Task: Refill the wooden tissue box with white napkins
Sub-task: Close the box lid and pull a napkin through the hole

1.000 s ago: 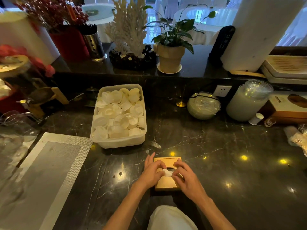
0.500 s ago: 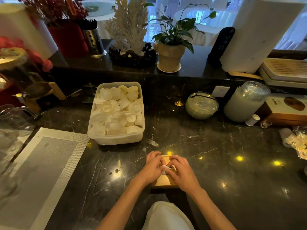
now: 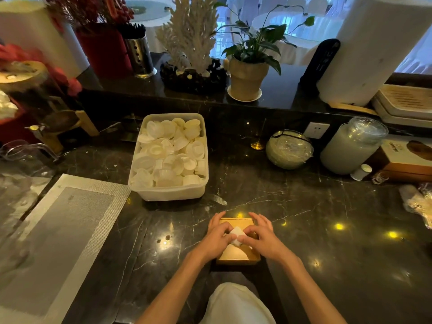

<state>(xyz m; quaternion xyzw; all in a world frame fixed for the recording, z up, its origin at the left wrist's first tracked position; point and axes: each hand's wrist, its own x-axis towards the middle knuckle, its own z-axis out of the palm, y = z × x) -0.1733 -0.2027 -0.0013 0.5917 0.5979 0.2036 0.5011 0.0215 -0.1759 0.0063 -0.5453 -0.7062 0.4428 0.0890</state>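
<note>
A small wooden tissue box (image 3: 236, 222) sits on the black marble counter right in front of me. A white napkin (image 3: 236, 235) sticks up from the middle of its top. My left hand (image 3: 217, 237) lies on the box's left side and my right hand (image 3: 263, 239) on its right side. The fingertips of both hands pinch the napkin between them. A pale patch shows on the box's near half, below the napkin. Most of the box top is hidden under my hands.
A clear plastic tub (image 3: 169, 195) of white lids stands behind the box to the left. A grey woven placemat (image 3: 58, 230) lies at the left. A wrapped bowl (image 3: 289, 149), a big jar (image 3: 350, 148) and a printed box (image 3: 406, 160) stand at the back right.
Both hands have stayed on the box around the napkin. My fingers have spread a little, so more of the napkin and the box's far edge show. The camera moved slightly.
</note>
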